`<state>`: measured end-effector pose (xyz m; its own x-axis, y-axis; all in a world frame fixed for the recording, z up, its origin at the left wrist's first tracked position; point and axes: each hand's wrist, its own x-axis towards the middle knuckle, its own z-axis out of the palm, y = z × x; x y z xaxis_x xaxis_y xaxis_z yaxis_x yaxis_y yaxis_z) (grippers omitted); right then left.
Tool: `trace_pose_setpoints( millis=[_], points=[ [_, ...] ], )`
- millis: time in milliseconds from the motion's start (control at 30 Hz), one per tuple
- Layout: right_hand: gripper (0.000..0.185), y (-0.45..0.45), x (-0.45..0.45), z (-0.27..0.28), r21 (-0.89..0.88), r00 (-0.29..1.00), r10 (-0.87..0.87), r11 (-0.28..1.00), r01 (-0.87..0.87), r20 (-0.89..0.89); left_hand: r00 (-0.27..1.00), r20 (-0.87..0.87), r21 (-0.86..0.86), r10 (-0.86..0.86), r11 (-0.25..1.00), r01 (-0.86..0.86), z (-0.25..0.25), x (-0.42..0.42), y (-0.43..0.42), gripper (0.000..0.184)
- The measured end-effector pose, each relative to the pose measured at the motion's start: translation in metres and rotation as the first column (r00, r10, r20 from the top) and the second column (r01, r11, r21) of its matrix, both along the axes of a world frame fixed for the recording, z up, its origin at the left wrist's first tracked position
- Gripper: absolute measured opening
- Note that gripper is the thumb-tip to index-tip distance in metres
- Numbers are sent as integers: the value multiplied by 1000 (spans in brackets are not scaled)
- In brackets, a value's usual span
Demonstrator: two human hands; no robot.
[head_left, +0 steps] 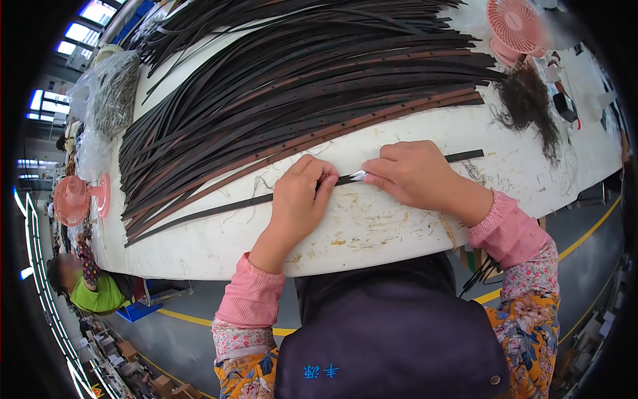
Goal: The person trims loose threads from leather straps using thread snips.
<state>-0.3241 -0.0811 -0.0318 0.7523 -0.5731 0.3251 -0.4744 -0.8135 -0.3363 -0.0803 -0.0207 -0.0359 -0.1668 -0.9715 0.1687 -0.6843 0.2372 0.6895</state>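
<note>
A long dark strap, looking like leather, runs across the near part of the white table. My left hand is closed around the strap near its middle, thumb and fingers pinching it. In my right hand is a pair of small silver thread snips. Their pointed blades stick out toward my left fingers and meet the strap; whether they are open or closed is too small to tell. My right fingers hide the rest of the tool. The strap's far end emerges beyond my right hand.
A broad pile of dark and brown straps covers the table's back. Pink fans stand at right and left. Dark loose threads hang together at right. A plastic bag lies left. A person in green sits at lower left.
</note>
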Motion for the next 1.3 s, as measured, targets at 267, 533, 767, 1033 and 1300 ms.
trace_pose_setpoints(
  millis=[267,533,767,1033,1300],
  points=[
    [22,0,13,-4,-47,1000,16,999,-16,12,995,93,-80,-41,996,48,-4,-1,-1,5],
    [22,0,15,-8,-129,998,56,990,-54,13,994,92,-115,-58,991,69,-3,-1,-1,6],
    [14,-6,8,-12,1,997,24,1000,-24,70,969,-150,-160,194,963,-218,-22,28,-12,4],
    [15,-11,-22,-6,174,998,6,985,-18,70,1000,-5,-121,6,993,-6,9,31,11,34],
    [16,-10,-25,-4,192,994,-10,981,-11,106,986,88,-160,-140,975,153,-2,6,2,14]
  ],
)
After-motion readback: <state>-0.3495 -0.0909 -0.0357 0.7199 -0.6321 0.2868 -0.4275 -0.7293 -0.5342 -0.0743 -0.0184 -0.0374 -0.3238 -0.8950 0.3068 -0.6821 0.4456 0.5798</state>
